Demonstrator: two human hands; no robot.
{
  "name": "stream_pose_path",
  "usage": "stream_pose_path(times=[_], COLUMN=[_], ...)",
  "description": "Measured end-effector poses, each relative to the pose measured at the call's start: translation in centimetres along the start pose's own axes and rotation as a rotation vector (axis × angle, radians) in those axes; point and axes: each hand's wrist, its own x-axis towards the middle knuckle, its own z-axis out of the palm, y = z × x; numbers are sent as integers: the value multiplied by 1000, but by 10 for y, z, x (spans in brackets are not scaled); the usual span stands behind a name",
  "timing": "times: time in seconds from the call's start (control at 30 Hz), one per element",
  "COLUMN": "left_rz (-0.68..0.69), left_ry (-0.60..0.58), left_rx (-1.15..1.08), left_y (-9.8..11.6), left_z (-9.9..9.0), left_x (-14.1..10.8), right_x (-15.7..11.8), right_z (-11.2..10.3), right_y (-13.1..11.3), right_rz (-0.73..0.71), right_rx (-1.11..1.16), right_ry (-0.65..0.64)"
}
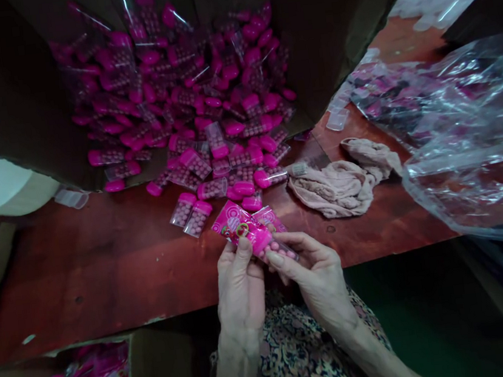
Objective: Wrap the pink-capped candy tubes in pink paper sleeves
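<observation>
Between my two hands, close to the table's front edge, is a small clear candy container (281, 248) with a pink cap and pink balls inside. My left hand (241, 281) pinches its cap end together with a printed pink wrapper (232, 220). With thumb and fingers, my right hand (314, 269) grips the clear end. Part of another pink printed piece (269, 217) shows behind the container; which hand holds it is unclear. Two similar containers (190, 214) lie just beyond my left hand, side by side on the table.
A large cardboard box (320, 39) on its side spills pink-capped containers onto the red table (118, 260). To the right lie a crumpled cloth (338, 187) and a clear plastic bag (472, 161) of wrappers. A white bowl (8, 189) stands left. Below, a carton (157, 371) holds pink packets.
</observation>
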Motion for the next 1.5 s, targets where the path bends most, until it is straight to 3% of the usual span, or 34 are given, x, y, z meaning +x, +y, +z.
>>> stream_pose_path(times=[0.17,0.23,0.43,0.5,0.6,0.8,0.87,1.03,1.23,1.33,1.5], left_rz=[54,72,18,10,7,1,5,54,151,149,168], left_ry=[16,25,-70,-83,-80,-37,-38,-24,29,44,42], left_rx=[26,14,12,8,31,68,77,86,175,210,219], left_y=[-1,-2,-4,-4,-4,-6,-6,-3,-1,-7,-10], left_z=[2,3,2,1,-1,1,1,-1,-5,-7,-8], left_x=[-2,-3,-4,-3,-5,-12,-14,-16,-20,-23,-25], right_x=[-7,-9,-3,-2,-4,-18,-18,-10,-6,-10,-18], right_z=[2,3,4,5,8,7,7,12,17,17,20], right_y=[5,4,-4,-4,0,8,5,-4,-4,-5,-3], right_rz=[-345,-395,-67,-21,-71,-316,-264,44,227,218,55], right_rx=[-299,-342,-36,-2,-67,-316,-267,74,301,255,57], right_ry=[77,88,77,81,97,160,162,48,-96,-49,74])
